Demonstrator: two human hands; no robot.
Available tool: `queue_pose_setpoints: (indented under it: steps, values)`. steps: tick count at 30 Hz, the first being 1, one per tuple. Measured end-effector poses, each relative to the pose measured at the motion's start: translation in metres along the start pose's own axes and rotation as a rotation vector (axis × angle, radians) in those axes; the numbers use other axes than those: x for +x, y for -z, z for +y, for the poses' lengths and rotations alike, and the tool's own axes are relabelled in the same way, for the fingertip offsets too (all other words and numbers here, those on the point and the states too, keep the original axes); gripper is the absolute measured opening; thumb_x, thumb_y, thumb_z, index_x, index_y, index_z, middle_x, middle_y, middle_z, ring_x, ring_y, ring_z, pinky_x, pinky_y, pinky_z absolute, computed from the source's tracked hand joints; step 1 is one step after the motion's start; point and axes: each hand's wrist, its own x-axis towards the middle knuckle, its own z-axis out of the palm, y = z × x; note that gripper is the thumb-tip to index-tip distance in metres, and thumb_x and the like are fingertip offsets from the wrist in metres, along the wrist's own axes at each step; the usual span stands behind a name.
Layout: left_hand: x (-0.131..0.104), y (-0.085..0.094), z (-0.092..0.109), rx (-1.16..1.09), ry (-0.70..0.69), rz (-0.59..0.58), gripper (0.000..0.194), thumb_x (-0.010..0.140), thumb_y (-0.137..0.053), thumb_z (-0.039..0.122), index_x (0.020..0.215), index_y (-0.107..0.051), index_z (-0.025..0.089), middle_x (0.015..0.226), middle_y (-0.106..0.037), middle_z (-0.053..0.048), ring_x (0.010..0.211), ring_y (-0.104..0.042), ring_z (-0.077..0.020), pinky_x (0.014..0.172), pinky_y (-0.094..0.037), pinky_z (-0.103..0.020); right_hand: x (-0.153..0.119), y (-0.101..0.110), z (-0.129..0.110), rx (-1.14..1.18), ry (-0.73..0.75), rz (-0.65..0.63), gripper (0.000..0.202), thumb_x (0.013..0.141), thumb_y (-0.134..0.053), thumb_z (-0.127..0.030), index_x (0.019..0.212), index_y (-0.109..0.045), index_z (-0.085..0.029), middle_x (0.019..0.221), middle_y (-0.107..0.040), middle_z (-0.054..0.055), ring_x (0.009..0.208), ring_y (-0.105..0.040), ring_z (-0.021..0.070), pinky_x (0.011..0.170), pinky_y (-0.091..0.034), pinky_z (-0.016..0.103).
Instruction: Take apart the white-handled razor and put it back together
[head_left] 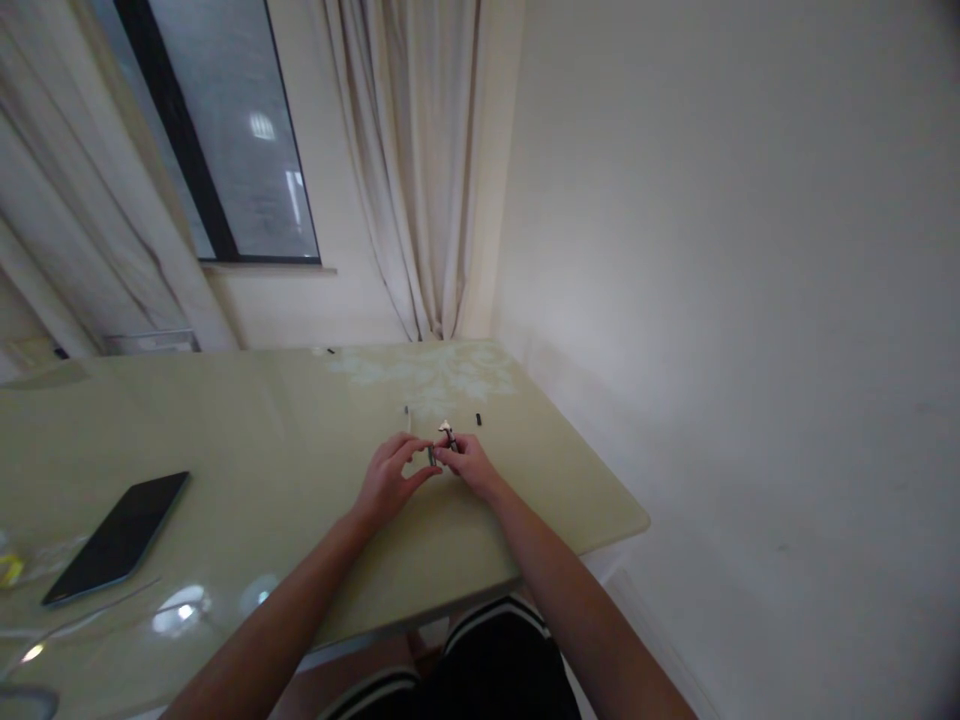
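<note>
Two tiny parts at the fingertips, hands close together over table

L hand (390,472): thumb & index curved toward each other, small gap btwn the tips, w/ a small greyish piece (432,456) standing approx. upright in that gap. Too small to ID, & can't tell if both tips press on it.

R hand (469,462): fingers bent in, nearly closed around a small white-and-dark item (448,435) — white end pokes out past the fingertips, away from the person; dark part runs back into the grip. Greyish piece sits just L of it, right by the R fingertips; can't tell if the two parts touch.

Table (285,430) is pale green, glossy. Small black piece (478,419) lies just beyond R hand, apart from it. Thin pale strip (408,418) w/ dark tip is just past L hand. Dark tablet (120,538) — well apart, off to the L; yellow item (10,570) at L edge of view, too blurred to ID.
</note>
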Motion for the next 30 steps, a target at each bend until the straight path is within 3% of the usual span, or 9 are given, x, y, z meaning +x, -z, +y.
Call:
queue_pose_setpoints:
  steps: [8, 20, 23, 26, 30]
  values:
    - [-0.001, 0.0, 0.002, -0.075, 0.023, -0.025, 0.036, 0.085, -0.078, 0.039, 0.117, -0.07, 0.026, 0.098, -0.068, -0.005, 0.085, -0.063, -0.0196, 0.077, -0.052, -0.032, -0.001, 0.001, 0.002, 0.068, -0.013, -0.006, 0.032, 0.072, -0.077, -0.047, 0.077, -0.068, -0.016, 0.05, -0.041, -0.009, 0.046, -0.029, 0.0071, 0.046, -0.019, 0.023]
    - [0.004, 0.004, 0.006, -0.321, 0.12, -0.054, 0.038, 0.082, -0.08, 0.042, 0.115, -0.072, 0.025, 0.094, -0.063, -0.002, 0.068, -0.053, -0.0122, 0.067, -0.049, -0.026, -0.004, 0.0, -0.005, 0.172, -0.042, -0.039, 0.032, 0.069, -0.08, -0.045, 0.076, -0.063, -0.018, 0.051, -0.04, -0.01, 0.045, -0.029, 0.0066, 0.046, -0.018, 0.024]
    - [0.005, 0.006, 0.004, -0.351, 0.171, -0.022, 0.04, 0.079, -0.082, 0.042, 0.114, -0.073, 0.025, 0.091, -0.062, -0.001, 0.066, -0.053, -0.0117, 0.066, -0.049, -0.026, -0.003, 0.0, -0.004, 0.184, -0.032, -0.074, 0.039, 0.075, -0.075, -0.054, 0.079, -0.067, -0.017, 0.054, -0.044, -0.008, 0.045, -0.028, 0.0063, 0.045, -0.016, 0.024]
    - [0.007, 0.011, 0.003, -0.365, 0.222, 0.021, 0.041, 0.079, -0.082, 0.043, 0.114, -0.073, 0.024, 0.089, -0.062, 0.0, 0.065, -0.052, -0.0111, 0.065, -0.048, -0.026, -0.002, 0.0, -0.003, 0.178, -0.009, -0.084, 0.054, 0.085, -0.057, -0.068, 0.081, -0.069, -0.016, 0.058, -0.05, -0.004, 0.044, -0.028, 0.0069, 0.045, -0.015, 0.024]
    - [0.01, 0.019, 0.002, -0.372, 0.264, 0.015, 0.044, 0.078, -0.082, 0.045, 0.115, -0.073, 0.024, 0.084, -0.062, 0.001, 0.063, -0.051, -0.0103, 0.064, -0.048, -0.025, -0.005, 0.002, -0.005, 0.092, 0.023, -0.094, 0.058, 0.089, -0.052, -0.068, 0.077, -0.072, -0.015, 0.055, -0.042, -0.005, 0.047, -0.028, 0.008, 0.047, -0.018, 0.024]
